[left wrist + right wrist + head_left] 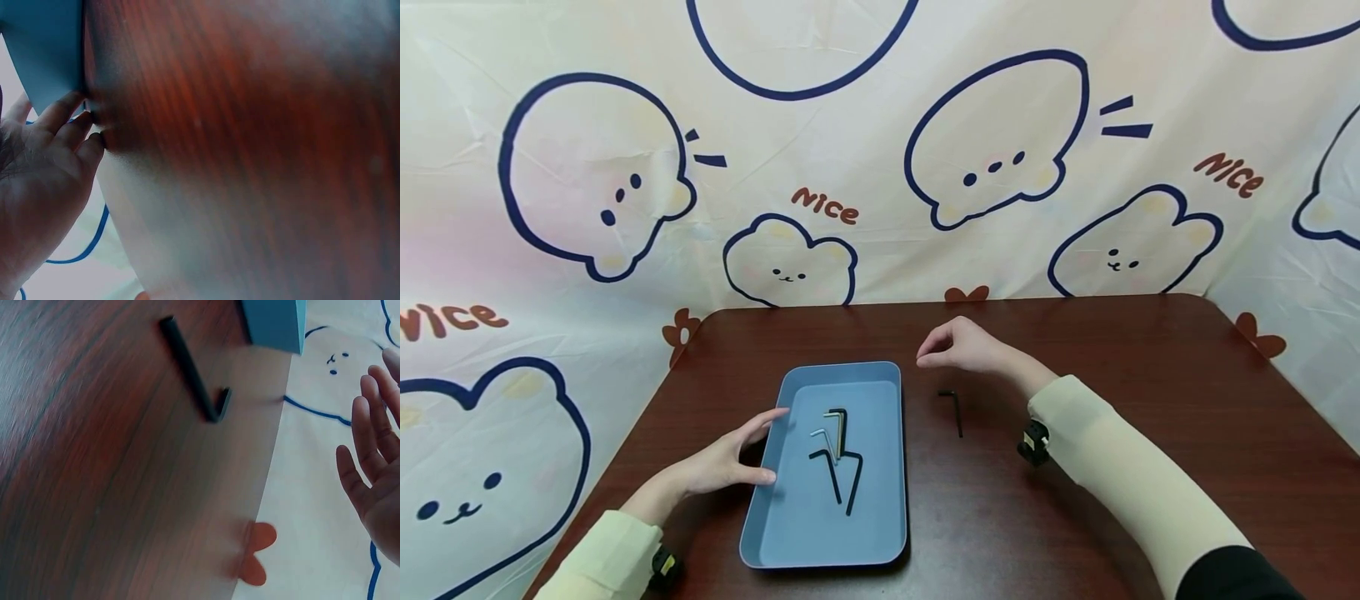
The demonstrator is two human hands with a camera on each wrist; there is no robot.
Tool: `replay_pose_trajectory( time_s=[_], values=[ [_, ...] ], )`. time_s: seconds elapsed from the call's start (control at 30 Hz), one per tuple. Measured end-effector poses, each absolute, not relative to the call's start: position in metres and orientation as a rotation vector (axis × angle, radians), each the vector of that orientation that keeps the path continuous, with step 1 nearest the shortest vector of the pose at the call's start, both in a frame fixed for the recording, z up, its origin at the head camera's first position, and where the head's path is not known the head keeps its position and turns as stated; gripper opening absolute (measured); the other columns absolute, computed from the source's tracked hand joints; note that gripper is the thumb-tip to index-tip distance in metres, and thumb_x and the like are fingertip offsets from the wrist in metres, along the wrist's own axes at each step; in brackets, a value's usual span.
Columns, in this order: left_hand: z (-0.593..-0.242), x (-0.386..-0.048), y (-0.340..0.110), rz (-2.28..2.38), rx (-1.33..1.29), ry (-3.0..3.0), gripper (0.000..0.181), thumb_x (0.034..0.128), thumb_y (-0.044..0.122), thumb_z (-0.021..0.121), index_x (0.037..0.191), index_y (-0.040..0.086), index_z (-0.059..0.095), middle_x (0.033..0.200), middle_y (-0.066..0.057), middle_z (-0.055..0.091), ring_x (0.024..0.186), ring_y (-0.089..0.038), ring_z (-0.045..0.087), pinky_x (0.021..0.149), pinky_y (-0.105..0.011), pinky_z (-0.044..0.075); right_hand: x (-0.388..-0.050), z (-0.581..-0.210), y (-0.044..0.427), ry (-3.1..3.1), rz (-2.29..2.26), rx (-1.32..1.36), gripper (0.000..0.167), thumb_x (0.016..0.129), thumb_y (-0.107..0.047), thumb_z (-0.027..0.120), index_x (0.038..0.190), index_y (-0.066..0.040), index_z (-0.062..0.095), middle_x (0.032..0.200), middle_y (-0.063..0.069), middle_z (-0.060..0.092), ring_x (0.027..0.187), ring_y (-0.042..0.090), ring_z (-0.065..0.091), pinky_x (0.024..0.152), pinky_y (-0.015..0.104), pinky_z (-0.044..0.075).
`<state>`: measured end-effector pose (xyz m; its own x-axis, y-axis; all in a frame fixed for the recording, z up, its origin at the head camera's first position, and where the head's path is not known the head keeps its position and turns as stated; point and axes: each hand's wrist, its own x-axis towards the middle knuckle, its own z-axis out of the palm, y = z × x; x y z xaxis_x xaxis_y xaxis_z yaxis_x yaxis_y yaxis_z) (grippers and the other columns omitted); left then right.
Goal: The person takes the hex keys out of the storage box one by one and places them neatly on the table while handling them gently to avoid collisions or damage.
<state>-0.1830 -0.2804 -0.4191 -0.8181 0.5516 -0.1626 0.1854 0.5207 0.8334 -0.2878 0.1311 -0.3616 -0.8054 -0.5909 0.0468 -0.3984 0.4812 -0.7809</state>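
A blue tray (pixel 820 542) lies on the table with several L-shaped hex keys inside: black ones such as the one at the lower right (pixel 854 483), a yellowish one (pixel 835 429) and a silver one (pixel 827 442). My left hand (pixel 722 458) touches the tray's left rim with thumb and fingers spread along it. Above the table, right of the tray's far end, is my right hand (pixel 966 346), fingers loosely bent and holding nothing. A single black hex key (pixel 957 412) lies on the table nearer than that hand; the right wrist view also shows this hex key (pixel 190 369).
The brown wooden table (pixel 1000 517) reaches back to a hanging cloth (pixel 880 150) printed with cartoon bears. Wrist cameras are strapped on the left wrist (pixel 664 567) and the right wrist (pixel 1034 442).
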Motion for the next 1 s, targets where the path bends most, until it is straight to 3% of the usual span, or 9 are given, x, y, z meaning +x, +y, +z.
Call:
replay_pose_trajectory(
  time_s=[0.4,0.63,1.0],
  values=[
    [-0.420,-0.183,-0.280,1.226,0.611,2.343,0.087,0.0855,0.018,0.076,0.153,0.013,0.022,0.154,-0.028,0.020,0.139,-0.050,0.020,0.101,-0.071,0.020,-0.278,-0.357,0.104,2.451,-1.239,-0.971,0.014,0.089,-0.019,0.073,0.100,-0.012,0.076,0.094,-0.004,0.070,0.086,0.017,0.061,0.078,0.033,0.052],
    [-0.419,-0.183,-0.280,1.216,0.603,2.354,0.087,0.0852,0.019,0.076,0.153,0.014,0.022,0.155,-0.028,0.020,0.139,-0.049,0.020,0.101,-0.071,0.020,-0.277,-0.358,0.094,2.421,-1.251,-1.022,0.021,0.088,-0.018,0.074,0.104,-0.004,0.074,0.090,-0.003,0.069,0.082,0.018,0.060,0.075,0.033,0.051],
    [-0.419,-0.183,-0.281,1.219,0.602,2.354,0.087,0.0856,0.019,0.076,0.153,0.013,0.022,0.154,-0.028,0.021,0.139,-0.049,0.019,0.101,-0.071,0.020,-0.272,-0.359,0.077,2.407,-1.209,-1.077,0.019,0.086,-0.019,0.076,0.103,-0.010,0.074,0.091,-0.004,0.069,0.084,0.016,0.060,0.079,0.030,0.051]
  ],
)
